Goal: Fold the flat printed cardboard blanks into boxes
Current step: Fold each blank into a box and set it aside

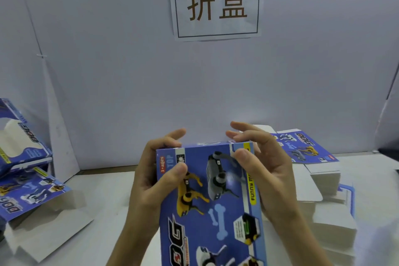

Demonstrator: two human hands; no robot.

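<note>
Left hand (155,176) and right hand (267,173) both grip the erected box (213,205), thumbs on front; we judge top-end closing in hand, next pressing that end flush

Blue box (213,201) printed with yellow and grey dogs, pale-blue bones; white sign (216,2), brown characters.

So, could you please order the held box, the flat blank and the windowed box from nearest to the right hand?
1. The held box, gripped by the right hand, centre.
2. The flat blank, just behind it, right side.
3. The windowed box, far left.
</note>
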